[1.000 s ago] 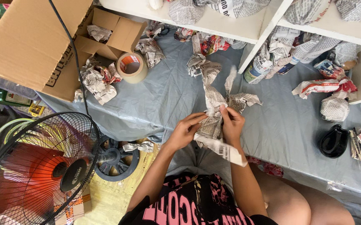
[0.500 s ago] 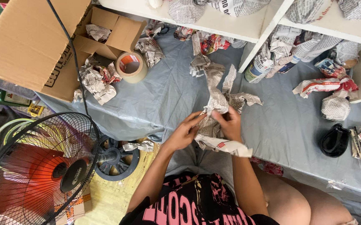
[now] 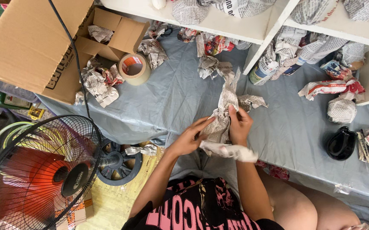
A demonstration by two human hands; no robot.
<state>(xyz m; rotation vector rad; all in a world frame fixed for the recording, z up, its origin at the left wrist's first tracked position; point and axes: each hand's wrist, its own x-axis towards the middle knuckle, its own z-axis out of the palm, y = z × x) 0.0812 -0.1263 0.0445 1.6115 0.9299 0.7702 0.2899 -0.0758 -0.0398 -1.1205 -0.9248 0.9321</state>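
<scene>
crumpled newspaper (image 3: 222, 115) gripped between left hand (image 3: 188, 140) and right hand (image 3: 239, 124).

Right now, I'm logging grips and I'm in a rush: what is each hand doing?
Left hand: closed on the crumpled newspaper wrapping.
Right hand: closed, pinching the same newspaper wrapping near its middle.

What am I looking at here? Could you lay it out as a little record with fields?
Setting: grey sheet on the floor, white shelf above
Left hand: touching crumpled newspaper
Right hand: pinching the same newspaper
Nearby: tape roll, cardboard box, fan, black object
Scattered: newspaper-wrapped bundles
</scene>
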